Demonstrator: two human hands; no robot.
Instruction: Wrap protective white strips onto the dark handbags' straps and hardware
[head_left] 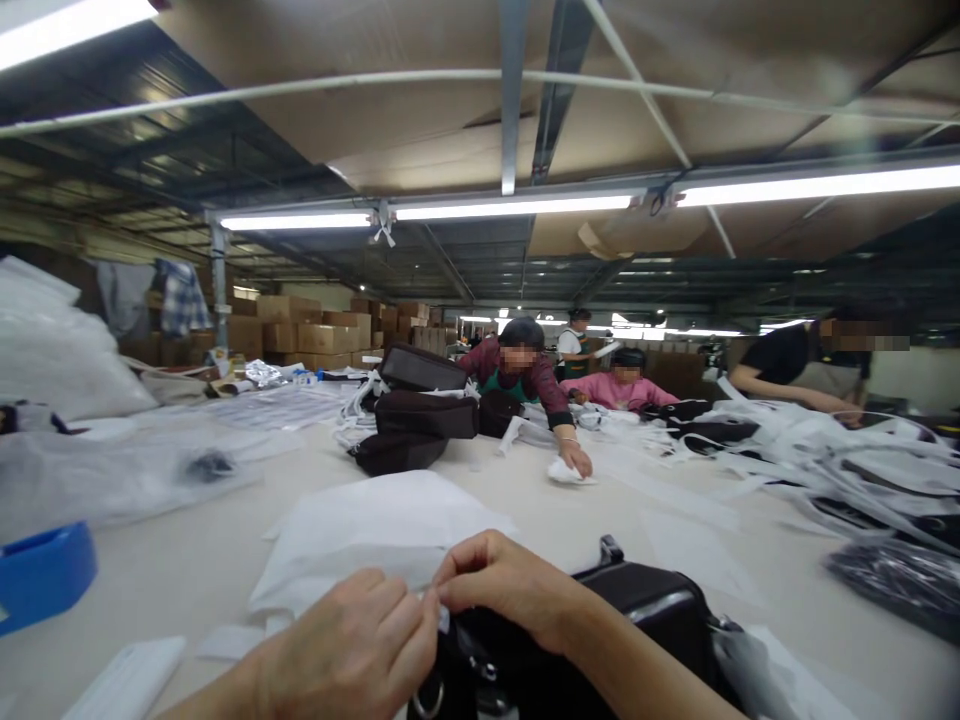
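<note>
My left hand (367, 640) and my right hand (517, 590) meet at the near middle of the table, fingertips pinched together. A small whitish scrap shows at the fingertips; its kind is too small to tell. Right beneath them lies a black bag (637, 600) with metal rings and shiny trim, partly hidden by my right forearm. Just beyond my hands rests a white sheet-like wrapping (375, 530), slightly puffed up.
Several dark bags (427, 415) are piled across the table (525, 500). A blue tape dispenser-like holder (49, 575) stands at left, near clear plastic. White straps (817, 450) heap up at right. Opposite, a person in maroon (525, 370) reaches onto the table; other people work nearby.
</note>
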